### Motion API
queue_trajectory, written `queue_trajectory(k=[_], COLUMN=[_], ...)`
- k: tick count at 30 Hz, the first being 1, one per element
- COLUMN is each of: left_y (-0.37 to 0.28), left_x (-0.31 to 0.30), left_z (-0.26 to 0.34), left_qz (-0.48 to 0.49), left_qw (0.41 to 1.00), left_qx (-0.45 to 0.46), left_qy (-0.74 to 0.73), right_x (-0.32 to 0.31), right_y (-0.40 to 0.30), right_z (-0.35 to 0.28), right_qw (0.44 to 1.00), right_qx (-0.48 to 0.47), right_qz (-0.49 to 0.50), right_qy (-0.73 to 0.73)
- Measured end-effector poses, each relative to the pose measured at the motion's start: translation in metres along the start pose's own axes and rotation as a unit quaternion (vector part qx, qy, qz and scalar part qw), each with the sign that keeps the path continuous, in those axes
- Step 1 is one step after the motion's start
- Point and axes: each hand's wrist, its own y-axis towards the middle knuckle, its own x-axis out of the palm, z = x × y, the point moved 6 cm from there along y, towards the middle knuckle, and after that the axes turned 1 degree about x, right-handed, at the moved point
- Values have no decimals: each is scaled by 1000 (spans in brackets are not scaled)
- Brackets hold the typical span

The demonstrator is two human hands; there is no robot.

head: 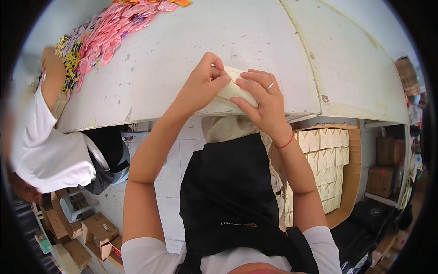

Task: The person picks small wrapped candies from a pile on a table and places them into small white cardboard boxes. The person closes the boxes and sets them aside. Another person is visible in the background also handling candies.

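Note:
A small cream-coloured paper box (234,90) with folded flaps is held between both hands, just above the front edge of the white table (178,61). My left hand (209,77) pinches the upper left side of the box, thumb and forefinger at a flap. Around the right side, my right hand (261,94) grips it, with fingertips on the top face and the thumb along the lower edge. A ring sits on one right finger. The underside of the box and anything inside it are hidden.
Pink sachets (118,32) and yellow-and-navy packets (71,65) lie heaped at the far left. A co-worker in a white shirt (54,157) sits there, one arm reaching to the heap. Beside my right arm, an open carton (350,171) holds several stacked cream boxes (328,154). Brown cartons (99,227) stand lower left.

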Motion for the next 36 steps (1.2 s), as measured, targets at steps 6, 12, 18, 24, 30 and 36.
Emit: queue_trajectory(k=[6,12,18,24,30,36], left_y=[-13,-16,-14,-12,-10,-15], left_x=[-5,-7,-11,-13,-14,-3], left_z=[10,2,-8,-11,23,28], left_qz=[157,100,61,26,-23,-57], left_qw=[963,981,990,993,971,962], left_qx=[150,155,122,103,176,150], left_qy=[157,58,-41,-55,161,221], right_x=[2,3,1,1,2,1], right_y=[-3,-5,-4,-5,-6,-8], right_z=[2,7,6,8,8,8], right_qw=[1000,999,998,997,998,997], right_qx=[-5,34,46,62,34,54], right_qz=[6,7,2,-4,-3,3], right_qy=[14,28,40,47,43,58])
